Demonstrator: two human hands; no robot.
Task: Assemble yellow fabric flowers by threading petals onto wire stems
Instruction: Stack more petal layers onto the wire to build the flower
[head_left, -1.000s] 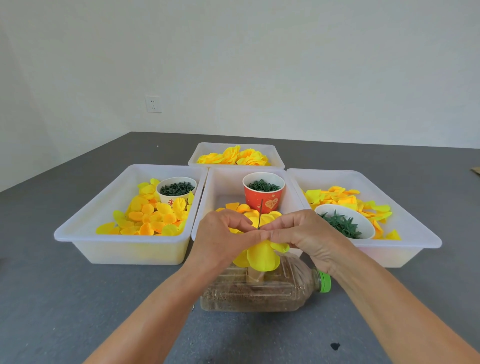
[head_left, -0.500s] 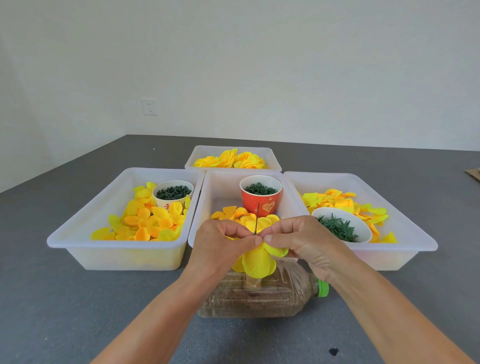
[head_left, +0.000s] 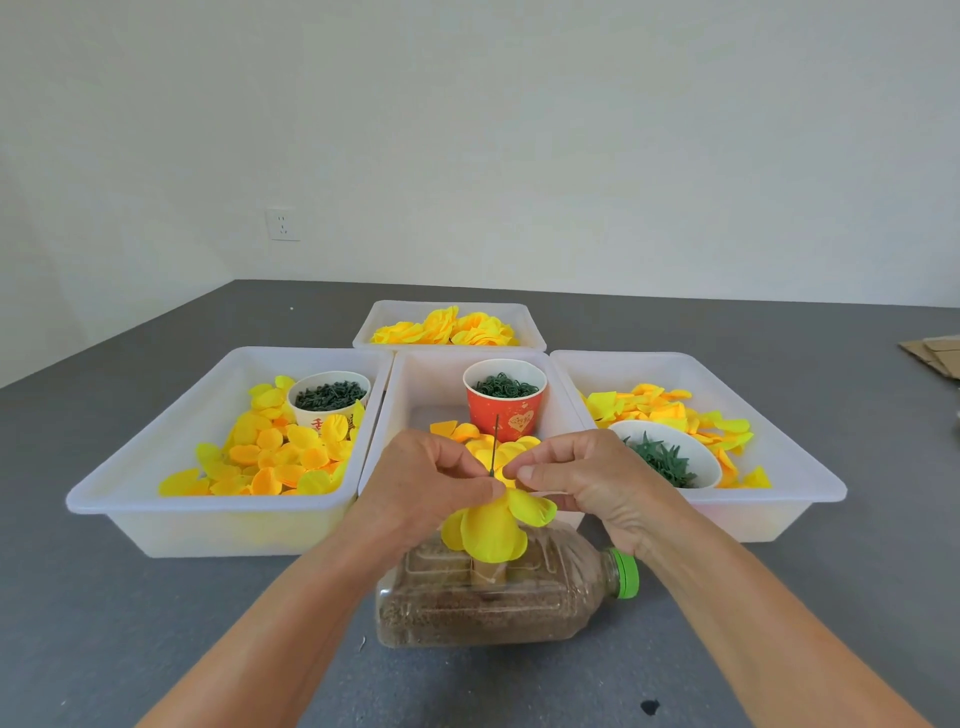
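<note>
wall socket (head_left: 282, 224), cardboard (head_left: 935, 358) on the grey table (head_left: 104, 623).

Red marks on the red cup (head_left: 505, 410) and white cup (head_left: 326, 410); none legible.

Four white tubs (head_left: 218, 514) before me; two paper cups (head_left: 504, 400), one white bowl (head_left: 670, 457), one sand-filled bottle (head_left: 493, 608), one wire stem (head_left: 493, 447), my two hands (head_left: 421, 493)

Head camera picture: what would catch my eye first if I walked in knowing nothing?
Two hands, the left hand and right hand, pinch a yellow fabric flower on a thin green wire stem front and centre, above a bottle lying on its side. Behind them, white trays hold loose yellow petals, and a red cup stands in the middle one.
</note>
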